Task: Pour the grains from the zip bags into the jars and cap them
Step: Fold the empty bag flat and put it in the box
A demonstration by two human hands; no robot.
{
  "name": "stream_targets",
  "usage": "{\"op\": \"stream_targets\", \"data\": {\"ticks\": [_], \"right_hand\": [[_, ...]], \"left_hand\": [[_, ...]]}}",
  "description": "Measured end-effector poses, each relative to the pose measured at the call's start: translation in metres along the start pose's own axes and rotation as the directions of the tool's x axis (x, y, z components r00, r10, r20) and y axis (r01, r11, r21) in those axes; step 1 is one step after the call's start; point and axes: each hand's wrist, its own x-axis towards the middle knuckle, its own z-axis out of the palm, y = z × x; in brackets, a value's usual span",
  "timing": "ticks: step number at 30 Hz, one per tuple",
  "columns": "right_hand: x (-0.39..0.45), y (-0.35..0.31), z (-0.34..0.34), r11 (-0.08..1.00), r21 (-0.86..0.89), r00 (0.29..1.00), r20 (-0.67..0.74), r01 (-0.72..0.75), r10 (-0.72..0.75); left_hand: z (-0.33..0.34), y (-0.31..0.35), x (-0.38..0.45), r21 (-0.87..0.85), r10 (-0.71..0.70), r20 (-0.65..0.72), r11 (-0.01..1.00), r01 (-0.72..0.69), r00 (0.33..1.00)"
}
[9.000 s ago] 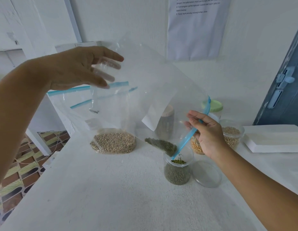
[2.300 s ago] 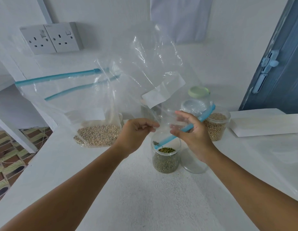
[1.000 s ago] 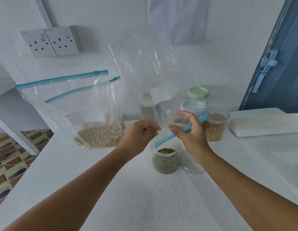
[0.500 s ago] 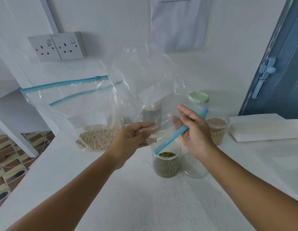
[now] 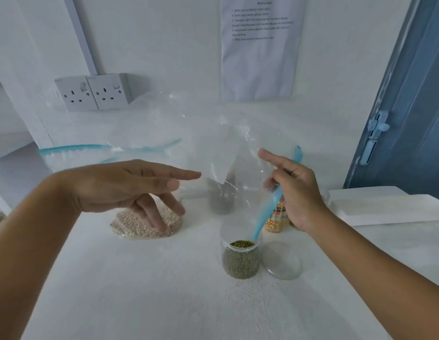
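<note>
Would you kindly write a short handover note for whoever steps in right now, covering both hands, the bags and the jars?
Left hand: open, fingers spread, holding nothing.
Right hand: pinches the blue zip edge of the empty clear bag, held over the open jar of green grains.
That jar's clear lid lies on the counter just right of it.
Bag of pale grains stands behind the left hand, not yet poured.
Done: green grains are in their jar.
Left: set the empty bag aside, cap the jar, pour the pale grains into a jar and cap it.
</note>
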Motion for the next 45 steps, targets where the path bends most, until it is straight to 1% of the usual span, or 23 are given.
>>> {"op": "stream_targets", "data": {"ticks": [3,5,8,9,11,13,15,17,19,22,23,24,25,27,29,32,35,37,40,42,43,44,45], "right_hand": [[-0.001,-0.006,-0.009,0.999,-0.033,0.999,-0.037,0.014,-0.015],[0.001,-0.007,-0.016,0.997,-0.073,0.998,-0.064,0.0,-0.005],[0.004,-0.001,-0.03,0.989,-0.145,0.994,-0.109,-0.04,0.024],[0.004,0.0,-0.033,0.982,-0.178,0.992,-0.12,-0.057,0.035],[0.004,0.001,-0.039,0.966,-0.245,0.993,-0.107,-0.081,0.057],[0.005,-0.001,-0.042,0.946,-0.317,0.996,-0.069,-0.07,0.05],[0.008,-0.002,-0.044,0.926,-0.373,0.999,-0.021,-0.046,0.041],[0.009,-0.002,-0.045,0.912,-0.409,0.998,0.032,-0.037,0.055],[0.008,-0.003,-0.045,0.89,-0.455,0.994,0.088,-0.013,0.059],[0.004,-0.008,-0.041,0.891,-0.453,0.981,0.186,0.031,0.061],[0.003,-0.011,-0.038,0.894,-0.446,0.975,0.213,0.042,0.06],[0.003,-0.014,-0.037,0.896,-0.441,0.97,0.236,0.056,0.055],[0.003,-0.015,-0.036,0.897,-0.436,0.965,0.258,0.071,0.048],[0.005,-0.018,-0.034,0.893,-0.439,0.953,0.3,0.102,0.038],[0.007,-0.021,-0.036,0.878,-0.462,0.944,0.327,0.126,0.036],[0.011,-0.024,-0.042,0.835,-0.528,0.945,0.326,0.154,0.031],[0.013,-0.024,-0.043,0.777,-0.606,0.955,0.295,0.168,0.024],[0.014,-0.021,-0.04,0.723,-0.662,0.962,0.275,0.195,-0.007],[0.014,-0.013,-0.037,0.606,-0.752,0.966,0.209,0.26,-0.155],[0.005,-0.008,-0.035,0.535,-0.809,0.96,0.122,0.242,-0.25],[-0.001,-0.006,-0.033,0.536,-0.814,0.954,0.068,0.222,-0.291],[-0.007,-0.004,-0.031,0.577,-0.794,0.951,0.004,0.191,-0.309],[-0.014,-0.004,-0.03,0.655,-0.74,0.954,-0.066,0.151,-0.294]], "left_hand": [[0.008,0.014,0.008,0.079,0.01,-0.061,0.997,-0.006,0.998],[0.011,0.02,0.009,0.108,-0.006,-0.076,0.994,0.014,0.997],[0.016,0.017,0.011,-0.047,-0.095,-0.063,0.995,0.093,0.993],[0.018,0.015,0.012,-0.061,-0.135,-0.058,0.989,0.132,0.989],[0.017,0.012,0.015,0.029,-0.209,-0.049,0.977,0.211,0.977],[0.014,0.015,0.017,0.209,-0.25,-0.054,0.944,0.255,0.967],[0.015,0.026,0.019,0.321,-0.215,-0.124,0.915,0.244,0.969],[0.021,0.043,0.019,0.361,-0.153,-0.182,0.908,0.211,0.971],[0.028,0.062,0.022,0.463,-0.07,-0.194,0.873,0.155,0.978],[0.034,0.076,0.04,0.593,0.114,-0.197,0.805,0.025,0.974],[0.036,0.078,0.049,0.611,0.13,-0.199,0.792,0.019,0.971],[0.041,0.08,0.058,0.603,0.116,-0.174,0.798,0.013,0.978],[0.045,0.079,0.066,0.56,0.09,-0.118,0.828,-0.009,0.989],[0.049,0.073,0.083,0.424,0.072,-0.008,0.903,-0.062,0.997],[0.048,0.065,0.095,0.358,0.088,0.01,0.93,-0.085,0.996],[0.041,0.06,0.099,0.36,0.12,-0.06,0.928,-0.09,0.991],[0.035,0.06,0.095,0.39,0.126,-0.038,0.915,-0.101,0.991],[0.034,0.059,0.093,0.421,0.137,-0.046,0.901,-0.106,0.989],[0.032,0.056,0.093,0.411,0.208,-0.138,0.902,-0.135,0.968],[0.027,0.053,0.093,0.314,0.241,-0.205,0.934,-0.169,0.949],[0.024,0.052,0.091,0.253,0.242,-0.237,0.951,-0.181,0.941],[0.02,0.05,0.09,0.191,0.24,-0.27,0.963,-0.192,0.933],[0.016,0.047,0.089,0.129,0.238,-0.296,0.97,-0.208,0.925]]}}
